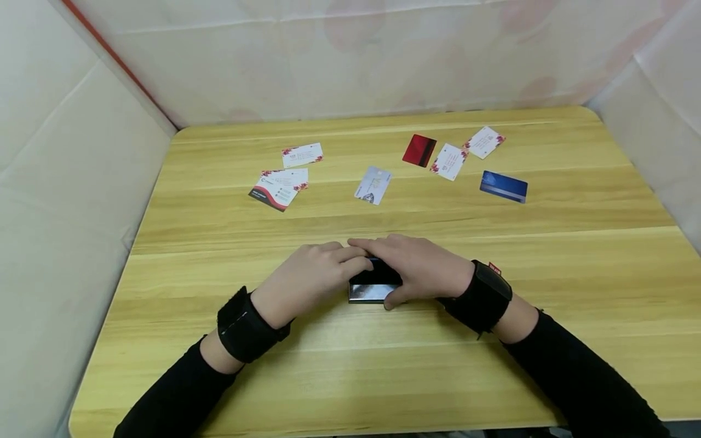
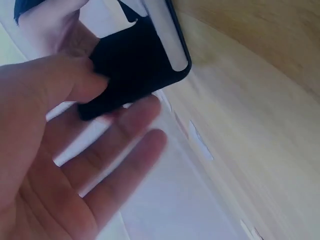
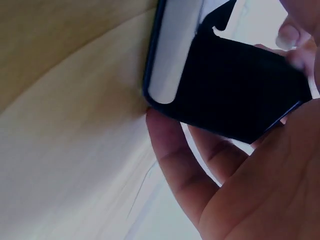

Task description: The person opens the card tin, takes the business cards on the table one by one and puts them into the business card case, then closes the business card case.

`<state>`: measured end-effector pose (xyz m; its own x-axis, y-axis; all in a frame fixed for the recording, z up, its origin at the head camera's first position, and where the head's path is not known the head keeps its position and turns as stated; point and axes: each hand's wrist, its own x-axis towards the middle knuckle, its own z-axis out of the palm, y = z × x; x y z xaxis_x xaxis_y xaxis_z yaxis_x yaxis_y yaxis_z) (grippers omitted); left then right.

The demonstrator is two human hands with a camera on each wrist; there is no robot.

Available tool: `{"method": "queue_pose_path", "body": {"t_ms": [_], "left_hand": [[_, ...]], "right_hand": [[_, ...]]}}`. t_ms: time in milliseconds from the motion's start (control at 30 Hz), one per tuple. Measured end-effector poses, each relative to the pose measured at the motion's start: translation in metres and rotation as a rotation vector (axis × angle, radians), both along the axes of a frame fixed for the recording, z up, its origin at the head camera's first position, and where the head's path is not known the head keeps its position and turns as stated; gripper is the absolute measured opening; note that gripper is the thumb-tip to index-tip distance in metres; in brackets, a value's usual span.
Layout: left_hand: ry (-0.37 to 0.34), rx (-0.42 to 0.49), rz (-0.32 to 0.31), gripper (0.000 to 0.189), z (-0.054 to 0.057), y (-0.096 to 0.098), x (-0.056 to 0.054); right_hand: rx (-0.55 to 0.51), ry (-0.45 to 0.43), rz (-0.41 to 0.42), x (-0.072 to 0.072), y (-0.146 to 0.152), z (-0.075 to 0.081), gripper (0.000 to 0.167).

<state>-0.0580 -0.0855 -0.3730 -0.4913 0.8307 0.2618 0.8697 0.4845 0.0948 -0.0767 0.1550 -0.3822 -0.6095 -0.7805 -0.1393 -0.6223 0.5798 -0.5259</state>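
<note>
A black card case (image 1: 375,293) with a shiny silver band along its near side sits on the table between both hands. My left hand (image 1: 312,280) is at its far left corner; in the left wrist view the thumb lies on the black panel (image 2: 132,60) while the other fingers reach past its edge. My right hand (image 1: 424,267) spans the case's right side, its thumb at the near edge and its fingers over the far edge. Seen from the right wrist, the black panel (image 3: 230,90) stands tilted beside the silver strip (image 3: 172,55).
Beyond the hands lie a silver-grey card (image 1: 373,185), a red card (image 1: 419,151), a blue card (image 1: 504,187) and several white floral cards (image 1: 303,156). A white card with a red and black corner (image 1: 276,193) overlaps another at left. Pale cloth walls (image 1: 328,67) border the table (image 1: 219,225).
</note>
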Motion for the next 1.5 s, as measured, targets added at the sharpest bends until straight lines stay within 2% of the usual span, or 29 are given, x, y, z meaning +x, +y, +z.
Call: {"method": "queue_pose_path", "body": {"t_ms": [167,333,433,700,900,1033,1200,1500], "left_hand": [[0.010,-0.045,0.071,0.046,-0.004,-0.002,-0.003],[-0.073,-0.147,0.118,0.078,-0.008,-0.002,-0.002],[-0.112,-0.191,0.143,0.088,-0.010,-0.001,0.000],[-0.151,-0.242,0.188,0.083,-0.012,-0.002,0.004],[-0.201,-0.304,0.207,0.080,-0.012,-0.002,0.006],[-0.234,-0.330,0.215,0.079,-0.011,-0.002,0.006],[-0.300,-0.339,0.223,0.079,-0.010,-0.003,0.004],[-0.341,-0.328,0.228,0.081,-0.009,-0.005,0.002]], "right_hand": [[-0.002,0.017,-0.024,0.001,0.001,-0.002,0.136],[-0.029,0.038,-0.032,0.002,0.002,-0.002,0.141],[-0.040,0.042,-0.034,0.002,0.002,-0.001,0.141],[-0.033,0.024,-0.079,-0.001,0.002,-0.001,0.135],[0.009,0.081,-0.088,-0.002,0.005,-0.003,0.134],[0.039,0.116,-0.088,-0.004,0.008,-0.004,0.128],[0.064,0.103,-0.096,-0.005,0.010,-0.004,0.116],[0.072,0.123,-0.083,-0.007,0.012,-0.004,0.097]]}}
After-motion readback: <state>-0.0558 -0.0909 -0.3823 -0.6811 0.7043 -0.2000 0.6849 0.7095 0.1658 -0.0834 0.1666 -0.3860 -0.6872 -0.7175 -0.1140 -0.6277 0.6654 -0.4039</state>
